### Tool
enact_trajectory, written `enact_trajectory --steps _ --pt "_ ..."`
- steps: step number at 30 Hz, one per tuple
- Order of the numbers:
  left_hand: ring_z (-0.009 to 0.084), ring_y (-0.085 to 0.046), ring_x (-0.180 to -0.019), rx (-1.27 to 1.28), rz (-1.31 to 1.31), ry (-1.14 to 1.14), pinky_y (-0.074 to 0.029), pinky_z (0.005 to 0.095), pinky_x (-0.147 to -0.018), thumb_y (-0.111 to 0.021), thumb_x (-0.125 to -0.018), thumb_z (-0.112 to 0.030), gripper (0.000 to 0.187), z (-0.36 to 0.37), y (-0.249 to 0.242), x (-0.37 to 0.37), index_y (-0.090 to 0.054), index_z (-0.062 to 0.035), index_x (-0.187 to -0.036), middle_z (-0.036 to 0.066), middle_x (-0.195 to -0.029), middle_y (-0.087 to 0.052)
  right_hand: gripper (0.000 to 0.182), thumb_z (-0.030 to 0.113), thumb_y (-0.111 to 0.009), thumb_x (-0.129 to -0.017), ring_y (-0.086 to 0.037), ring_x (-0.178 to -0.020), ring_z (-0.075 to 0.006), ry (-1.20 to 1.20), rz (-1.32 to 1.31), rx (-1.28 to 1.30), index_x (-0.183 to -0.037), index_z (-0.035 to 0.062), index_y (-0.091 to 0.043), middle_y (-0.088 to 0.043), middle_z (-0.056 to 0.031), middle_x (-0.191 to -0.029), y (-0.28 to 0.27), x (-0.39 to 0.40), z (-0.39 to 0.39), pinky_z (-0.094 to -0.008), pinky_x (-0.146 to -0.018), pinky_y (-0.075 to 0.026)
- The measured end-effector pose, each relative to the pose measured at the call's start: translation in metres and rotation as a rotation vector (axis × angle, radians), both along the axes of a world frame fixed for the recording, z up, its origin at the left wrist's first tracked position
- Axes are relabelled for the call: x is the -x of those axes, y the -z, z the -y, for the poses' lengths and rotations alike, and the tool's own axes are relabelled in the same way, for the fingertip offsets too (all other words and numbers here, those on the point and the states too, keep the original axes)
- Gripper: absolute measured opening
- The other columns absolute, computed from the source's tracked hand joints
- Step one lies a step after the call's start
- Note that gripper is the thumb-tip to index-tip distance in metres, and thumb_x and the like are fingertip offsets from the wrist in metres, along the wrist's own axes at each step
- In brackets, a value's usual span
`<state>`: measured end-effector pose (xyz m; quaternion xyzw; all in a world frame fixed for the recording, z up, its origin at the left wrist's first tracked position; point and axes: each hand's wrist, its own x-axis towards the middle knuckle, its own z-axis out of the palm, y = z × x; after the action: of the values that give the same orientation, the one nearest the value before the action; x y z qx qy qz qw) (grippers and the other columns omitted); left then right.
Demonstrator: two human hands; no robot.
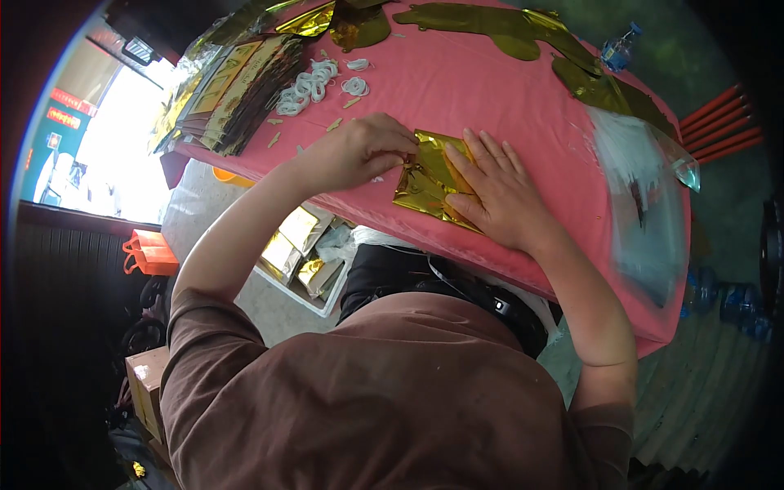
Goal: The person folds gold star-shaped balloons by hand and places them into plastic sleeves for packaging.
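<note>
Gold foil: LH @ edge, RH atop.

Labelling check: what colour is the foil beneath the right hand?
Foil: shiny gold; head view.

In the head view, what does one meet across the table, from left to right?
Brown stack, white coils, gold packet, plastic sheets. Far gold foil and the bottle are omitted: they overlap these.

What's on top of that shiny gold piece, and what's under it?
The right hand lies spread on the right part of the gold piece; the left hand is at its left edge. Pink tablecloth shows around it; whatever lies directly beneath is covered.
</note>
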<state>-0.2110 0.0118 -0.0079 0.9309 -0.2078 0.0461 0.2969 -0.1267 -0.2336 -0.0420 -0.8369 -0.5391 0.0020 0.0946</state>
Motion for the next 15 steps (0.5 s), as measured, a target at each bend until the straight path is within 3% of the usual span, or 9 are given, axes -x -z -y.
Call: enact_trajectory --steps 9,11,15 --pt "0.0258 -0.057 -0.101 -0.108 0.068 0.123 -0.048 0.0360 -0.085 -0.064 -0.076 -0.002 0.026 -0.002 0.001 -0.020 -0.065 -0.0022 -0.102 0.009 -0.108 -0.062 0.062 0.048 -0.039 -0.092 -0.016 -0.139 -0.0319 0.004 -0.014 0.009 -0.144 0.0166 -0.027 -0.019 -0.0158 -0.150 0.000 0.000 0.000 -0.0451 -0.113 -0.009" --pt "0.0282 -0.057 -0.097 -0.060 0.071 0.149 -0.049 0.0369 -0.083 -0.064 -0.074 -0.003 0.023 -0.002 -0.003 -0.020 -0.064 -0.0016 -0.096 0.011 -0.100 -0.064 0.062 0.048 -0.039 -0.092 -0.015 -0.139 -0.0319 0.002 -0.015 0.004 -0.144 0.0166 -0.027 -0.019 -0.0158 -0.150 -0.001 -0.001 0.000 -0.0451 -0.113 -0.009" --pt "0.0282 -0.057 -0.098 -0.113 0.060 0.158 -0.049 0.0368 -0.083 -0.065 -0.073 -0.003 0.023 0.002 -0.007 -0.021 -0.064 -0.0012 -0.095 0.011 -0.100 -0.064 0.062 0.048 -0.039 -0.092 -0.016 -0.139 -0.0320 -0.006 -0.007 0.008 -0.143 0.0153 -0.028 -0.019 -0.0159 -0.149 -0.002 0.000 0.000 -0.0453 -0.113 -0.009"
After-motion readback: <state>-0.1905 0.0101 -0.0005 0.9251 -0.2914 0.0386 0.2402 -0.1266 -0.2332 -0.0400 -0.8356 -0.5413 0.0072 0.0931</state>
